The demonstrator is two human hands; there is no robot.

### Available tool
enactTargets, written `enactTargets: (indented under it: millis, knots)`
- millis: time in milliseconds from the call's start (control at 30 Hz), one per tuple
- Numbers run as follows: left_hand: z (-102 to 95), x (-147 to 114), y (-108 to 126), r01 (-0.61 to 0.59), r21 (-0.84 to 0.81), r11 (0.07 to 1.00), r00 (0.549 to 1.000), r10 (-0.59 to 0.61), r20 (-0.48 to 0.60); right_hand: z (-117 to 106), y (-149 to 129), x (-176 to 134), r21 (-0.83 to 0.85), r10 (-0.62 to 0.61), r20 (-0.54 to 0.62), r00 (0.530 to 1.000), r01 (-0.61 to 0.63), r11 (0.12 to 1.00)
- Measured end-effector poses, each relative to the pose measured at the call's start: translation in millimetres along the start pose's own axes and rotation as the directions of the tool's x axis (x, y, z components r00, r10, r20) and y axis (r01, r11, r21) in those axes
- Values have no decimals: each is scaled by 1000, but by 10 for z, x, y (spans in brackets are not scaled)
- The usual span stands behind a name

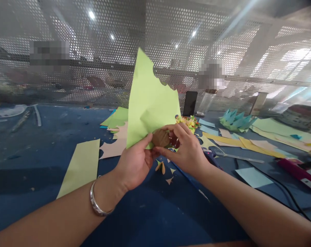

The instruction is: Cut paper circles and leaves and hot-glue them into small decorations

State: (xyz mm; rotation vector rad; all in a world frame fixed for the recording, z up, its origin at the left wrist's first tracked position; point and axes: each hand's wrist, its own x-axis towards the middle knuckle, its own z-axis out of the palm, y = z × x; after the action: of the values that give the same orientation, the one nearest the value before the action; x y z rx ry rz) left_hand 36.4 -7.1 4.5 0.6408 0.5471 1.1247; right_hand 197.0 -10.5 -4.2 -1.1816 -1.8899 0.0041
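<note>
A light green sheet of paper (pixel 150 99) stands upright in front of me, its upper right edge scalloped by curved cut-outs. My left hand (pixel 137 161) is closed on the lower edge of this sheet, thumb in front. Against its bottom corner lies a small brown rounded flat piece (pixel 160 138), whose material I cannot make out. The fingers of my right hand (pixel 186 145) curl round the right side of the brown piece, pinching it. Below the hands, a small folded paper piece (pixel 160 167) and paper scraps (pixel 170 180) rest on the blue table (pixel 150 219).
Scissors (pixel 237 157), paper strips (pixel 227 140), a blue paper crown shape (pixel 235 120) and a magenta power strip (pixel 296 171) with black cables lie rightward. A phone (pixel 190 103) leans on the perforated metal screen (pixel 106 68). Green paper (pixel 80 164) lies left.
</note>
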Motion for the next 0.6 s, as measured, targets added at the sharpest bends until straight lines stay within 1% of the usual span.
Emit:
enactTargets:
  millis: [67,167,400,600]
  knots:
    - [10,-13,-19,19,-26,999,1000,-18,25,-4,-10,0,6,13,-4,1000,-13,1000]
    - [33,-27,-28,38,-39,999,999,-37,25,-6,-18,-5,14,27,-5,1000,-27,1000]
    - [106,-51,-11,33,-71,997,999,-35,-28,14,-4,3,28,18,-24,1000,-18,999]
    - [110,-58,-15,11,-93,996,1000,-9,19,15,-39,-3,43,21,-51,998,-19,999]
